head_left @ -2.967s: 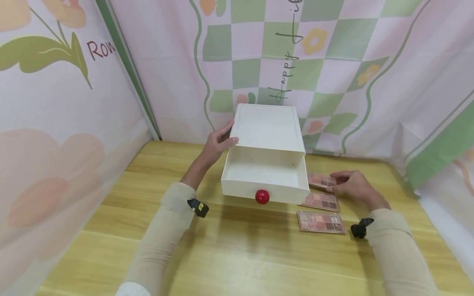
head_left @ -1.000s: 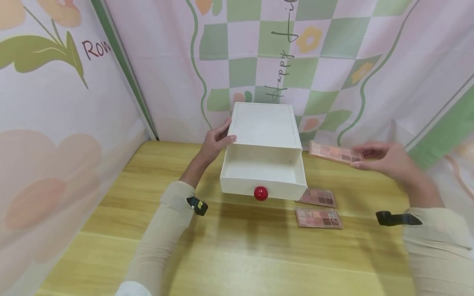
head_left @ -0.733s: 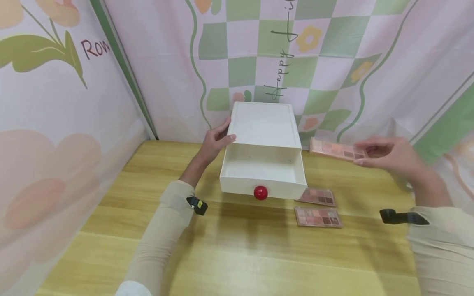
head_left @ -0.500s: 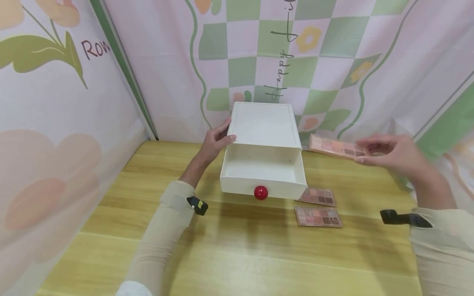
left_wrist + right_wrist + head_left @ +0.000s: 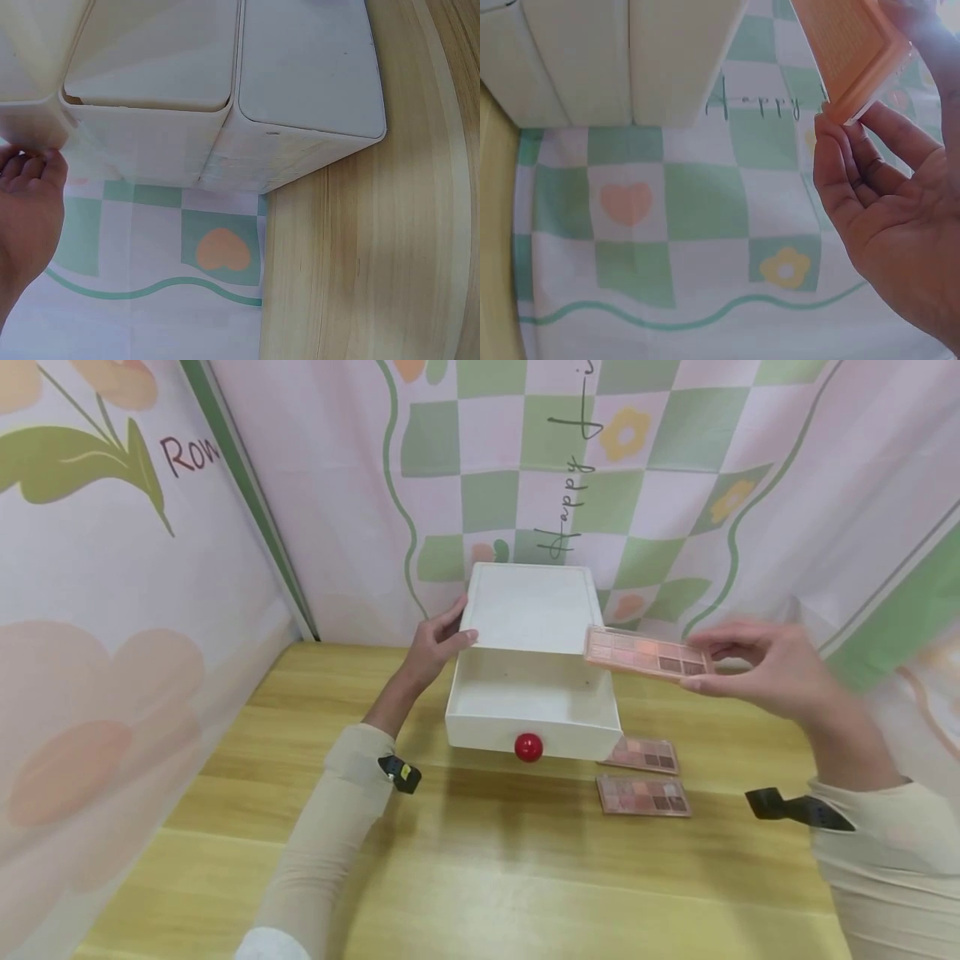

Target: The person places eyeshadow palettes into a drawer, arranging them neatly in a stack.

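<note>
Eyeshadow palette (image 5: 647,654), pinched in the right hand (image 5: 772,668), hangs at 2 o'clock from the red knob (image 5: 528,747) on the pulled-out drawer (image 5: 480,735). Left hand (image 5: 435,649) grips the white drawer unit (image 5: 532,606) at its 9 o'clock side. 2 more palettes (image 5: 643,796) lie on the table (image 5: 525,893), toward 4 o'clock.

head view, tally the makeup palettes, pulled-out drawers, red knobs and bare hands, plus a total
Makeup palettes: 3
Pulled-out drawer: 1
Red knob: 1
Bare hands: 2 (left hand, right hand)
Total: 7
</note>
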Tool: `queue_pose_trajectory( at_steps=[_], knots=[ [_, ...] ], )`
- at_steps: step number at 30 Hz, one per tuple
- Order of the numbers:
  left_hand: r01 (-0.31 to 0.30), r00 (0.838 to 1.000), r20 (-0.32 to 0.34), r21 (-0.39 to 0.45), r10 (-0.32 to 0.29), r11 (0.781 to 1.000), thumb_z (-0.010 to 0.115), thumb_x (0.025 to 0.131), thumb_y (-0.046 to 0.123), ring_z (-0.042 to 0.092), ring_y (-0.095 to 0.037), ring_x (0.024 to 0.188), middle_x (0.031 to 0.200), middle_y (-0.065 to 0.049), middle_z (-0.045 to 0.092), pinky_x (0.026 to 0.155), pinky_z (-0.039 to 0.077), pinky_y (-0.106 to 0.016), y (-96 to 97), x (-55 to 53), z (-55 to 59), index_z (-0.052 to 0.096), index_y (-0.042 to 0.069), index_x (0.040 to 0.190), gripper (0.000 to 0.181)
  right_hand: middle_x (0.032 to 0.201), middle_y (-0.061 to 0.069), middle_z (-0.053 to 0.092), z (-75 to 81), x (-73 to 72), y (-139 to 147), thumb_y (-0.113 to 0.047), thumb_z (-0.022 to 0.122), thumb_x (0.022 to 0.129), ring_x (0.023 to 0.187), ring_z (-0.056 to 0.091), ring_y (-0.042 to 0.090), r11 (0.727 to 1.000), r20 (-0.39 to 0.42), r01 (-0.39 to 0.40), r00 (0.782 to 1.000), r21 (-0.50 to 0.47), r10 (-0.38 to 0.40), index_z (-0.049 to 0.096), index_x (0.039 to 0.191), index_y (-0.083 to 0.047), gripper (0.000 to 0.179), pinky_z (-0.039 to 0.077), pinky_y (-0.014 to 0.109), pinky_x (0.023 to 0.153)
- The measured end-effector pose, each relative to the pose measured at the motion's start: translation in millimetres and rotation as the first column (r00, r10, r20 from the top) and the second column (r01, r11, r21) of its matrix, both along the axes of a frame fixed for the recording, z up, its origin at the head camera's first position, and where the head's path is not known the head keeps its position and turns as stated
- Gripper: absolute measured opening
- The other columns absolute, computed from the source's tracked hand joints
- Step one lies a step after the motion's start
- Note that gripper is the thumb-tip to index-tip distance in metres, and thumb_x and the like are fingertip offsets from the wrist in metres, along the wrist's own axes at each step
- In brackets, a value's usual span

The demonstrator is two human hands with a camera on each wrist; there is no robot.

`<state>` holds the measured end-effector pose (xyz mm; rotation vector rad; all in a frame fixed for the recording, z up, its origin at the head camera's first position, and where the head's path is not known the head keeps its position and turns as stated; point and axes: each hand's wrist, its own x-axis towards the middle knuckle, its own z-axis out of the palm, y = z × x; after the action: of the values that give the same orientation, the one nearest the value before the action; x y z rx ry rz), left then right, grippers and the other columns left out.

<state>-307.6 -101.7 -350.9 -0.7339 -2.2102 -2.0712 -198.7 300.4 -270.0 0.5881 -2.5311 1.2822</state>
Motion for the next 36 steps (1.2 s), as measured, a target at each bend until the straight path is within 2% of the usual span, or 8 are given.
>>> queue_pose_trajectory(
  at_steps=[2, 4, 8, 15, 27, 29, 32, 36],
  knots=[
    [0.0, 1.0, 0.001, 0.001, 0.0, 1.0, 0.058, 0.094, 0.02, 0.027, -0.028, 0.157, 0.17, -0.015, 0.02, 0.128, 0.03, -0.036, 0.1, -0.2, 0.2, 0.026, -0.001, 0.158, 0.074, 0.1, -0.018, 0.071, 0.0, -0.4, -6.9, 0.019, 0.081, 0.068, 0.086, 0.065, -0.003, 0.999, -0.046, -0.042, 0.998, 0.002, 0.042, 0.072, 0.111, 0.009, 0.045, 0.055, 0.004, 0.076],
    [0.002, 1.0, 0.001, 0.003, -0.002, 1.0, 0.058, 0.095, 0.018, 0.027, -0.028, 0.157, 0.17, -0.015, 0.019, 0.129, 0.029, -0.036, 0.2, -0.2, 0.3, 0.026, -0.001, 0.157, 0.073, 0.099, -0.018, 0.07, -0.4, -1.0, -13.6, 0.017, 0.082, 0.066, 0.086, 0.064, -0.003, 0.999, -0.06, -0.05, 0.997, 0.016, 0.051, 0.071, 0.11, 0.011, 0.046, 0.055, 0.003, 0.078],
    [-0.001, 1.0, -0.001, 0.004, 0.001, 1.0, 0.058, 0.095, 0.016, 0.027, -0.028, 0.157, 0.17, -0.015, 0.02, 0.129, 0.029, -0.036, 0.4, -0.6, -0.2, 0.026, -0.002, 0.157, 0.072, 0.095, -0.021, 0.069, -2.0, -2.3, -25.0, 0.01, 0.087, 0.066, 0.084, 0.064, -0.004, 0.998, -0.052, -0.029, 0.998, 0.061, 0.032, 0.072, 0.112, 0.008, 0.048, 0.054, 0.002, 0.078],
    [0.018, 1.0, -0.011, 0.034, -0.017, 0.999, 0.057, 0.096, 0.014, 0.028, -0.029, 0.157, 0.17, -0.017, 0.02, 0.128, 0.03, -0.037, 0.9, 0.7, 0.4, 0.025, -0.004, 0.157, 0.072, 0.1, -0.022, 0.068, -6.5, -6.2, -41.6, 0.008, 0.086, 0.069, 0.087, 0.062, -0.005, 0.992, -0.049, -0.113, 0.992, 0.051, 0.115, 0.07, 0.113, 0.012, 0.047, 0.054, 0.002, 0.082],
    [0.021, 1.0, -0.016, 0.034, -0.021, 0.999, 0.057, 0.096, 0.014, 0.028, -0.03, 0.156, 0.169, -0.018, 0.019, 0.127, 0.031, -0.039, 0.8, 2.3, -0.4, 0.024, -0.005, 0.157, 0.072, 0.096, -0.022, 0.068, -13.3, -11.1, -75.7, -0.005, 0.09, 0.07, 0.088, 0.06, -0.003, 0.985, -0.058, -0.119, 0.99, 0.121, 0.127, 0.076, 0.109, 0.0, 0.041, 0.051, 0.002, 0.081],
    [0.02, 1.0, -0.017, 0.032, -0.02, 0.999, 0.057, 0.096, 0.014, 0.029, -0.03, 0.156, 0.169, -0.018, 0.019, 0.127, 0.032, -0.038, 0.4, 2.1, -0.8, 0.024, -0.004, 0.157, 0.072, 0.096, -0.019, 0.071, -14.2, -11.7, -80.8, -0.005, 0.091, 0.069, 0.088, 0.061, -0.003, 0.985, -0.059, -0.128, 0.989, 0.116, 0.136, 0.077, 0.108, -0.001, 0.042, 0.051, 0.003, 0.08],
    [0.016, 1.0, -0.019, 0.029, -0.015, 0.999, 0.057, 0.096, 0.014, 0.029, -0.029, 0.156, 0.169, -0.017, 0.02, 0.127, 0.032, -0.038, 0.1, 1.2, -1.4, 0.025, -0.004, 0.157, 0.071, 0.098, -0.005, 0.076, -14.4, -11.8, -88.4, -0.005, 0.091, 0.068, 0.088, 0.061, -0.003, 0.984, -0.055, -0.141, 0.988, 0.113, 0.148, 0.077, 0.107, -0.003, 0.042, 0.052, 0.004, 0.08],
    [0.013, 1.0, -0.02, 0.023, -0.013, 1.0, 0.058, 0.096, 0.015, 0.029, -0.029, 0.156, 0.17, -0.016, 0.02, 0.127, 0.032, -0.037, 0.8, -0.6, -1.9, 0.025, -0.003, 0.157, 0.072, 0.102, 0.009, 0.076, -14.3, -12.4, -96.2, -0.01, 0.091, 0.071, 0.088, 0.062, -0.001, 0.979, -0.026, -0.138, 0.989, 0.148, 0.143, 0.076, 0.109, -0.004, 0.041, 0.054, 0.008, 0.08]
  ],
)
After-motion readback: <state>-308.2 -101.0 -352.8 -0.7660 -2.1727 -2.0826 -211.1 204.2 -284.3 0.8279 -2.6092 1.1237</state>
